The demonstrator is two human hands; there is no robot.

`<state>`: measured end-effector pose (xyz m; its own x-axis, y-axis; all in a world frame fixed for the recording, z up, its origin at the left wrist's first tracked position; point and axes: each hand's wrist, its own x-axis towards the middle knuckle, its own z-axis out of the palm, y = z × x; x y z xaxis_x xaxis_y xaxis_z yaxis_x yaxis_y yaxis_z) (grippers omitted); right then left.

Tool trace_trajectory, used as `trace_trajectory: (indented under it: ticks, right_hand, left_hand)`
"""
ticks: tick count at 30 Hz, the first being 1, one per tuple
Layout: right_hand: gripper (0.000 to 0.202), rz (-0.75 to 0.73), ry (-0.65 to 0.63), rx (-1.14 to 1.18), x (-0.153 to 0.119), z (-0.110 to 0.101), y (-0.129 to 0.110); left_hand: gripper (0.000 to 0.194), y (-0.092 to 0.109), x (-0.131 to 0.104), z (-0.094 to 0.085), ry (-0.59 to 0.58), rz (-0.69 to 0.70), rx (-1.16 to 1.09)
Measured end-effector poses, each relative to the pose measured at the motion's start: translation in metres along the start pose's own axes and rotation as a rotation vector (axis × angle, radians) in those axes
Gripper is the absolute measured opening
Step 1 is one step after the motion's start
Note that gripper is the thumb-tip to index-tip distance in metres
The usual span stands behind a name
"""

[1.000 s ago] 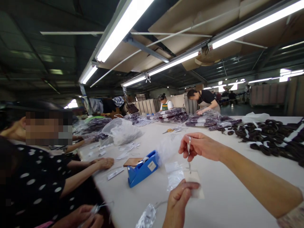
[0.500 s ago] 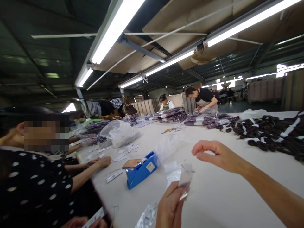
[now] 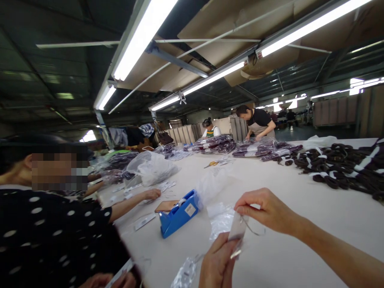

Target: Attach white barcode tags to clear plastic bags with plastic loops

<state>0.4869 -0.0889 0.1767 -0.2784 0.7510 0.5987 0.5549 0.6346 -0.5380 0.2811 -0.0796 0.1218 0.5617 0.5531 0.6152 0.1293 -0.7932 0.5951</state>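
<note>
A pale hang tag (image 3: 237, 229) with a loose thin string stands upright above the table, its lower end in the closed fingers of my left hand (image 3: 216, 261). Something shiny, maybe clear plastic, shows under the tag by my left fingers. My right hand (image 3: 264, 209) pinches the tag's top edge between thumb and fingertips, and the string hangs out just below them. Behind the tag lie clear plastic bags (image 3: 218, 219). More crumpled clear plastic (image 3: 185, 273) lies left of my left hand.
A blue tape dispenser (image 3: 179, 216) stands left of my hands, with a brown flat object (image 3: 166, 206) behind it. Yellow-handled scissors (image 3: 213, 163) lie farther back. Bundled dark cords (image 3: 339, 168) fill the right back. Co-workers sit at left, one hand (image 3: 153, 194) reaching over tags.
My right hand has come down and left onto the tag's top, closing on it. The string now hangs to the right. A co-worker's hand has reached farther across the table.
</note>
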Motion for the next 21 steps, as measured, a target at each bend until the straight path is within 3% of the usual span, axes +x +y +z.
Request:
trace_trajectory:
  ticks: [6, 12, 21]
  right_hand:
    - [0.018, -0.004, 0.026, -0.082, 0.000, 0.000, 0.002]
    - [0.018, -0.069, 0.089, 0.030, 0.003, -0.004, 0.004]
    - [0.016, 0.123, 0.078, 0.113, 0.008, -0.008, 0.003]
  left_hand:
    - [0.027, 0.003, -0.002, 0.004, 0.089, 0.016, -0.009]
    - [0.027, -0.005, -0.010, 0.007, 0.021, -0.124, -0.118]
    - [0.030, -0.031, -0.025, 0.017, 0.144, -0.237, 0.017]
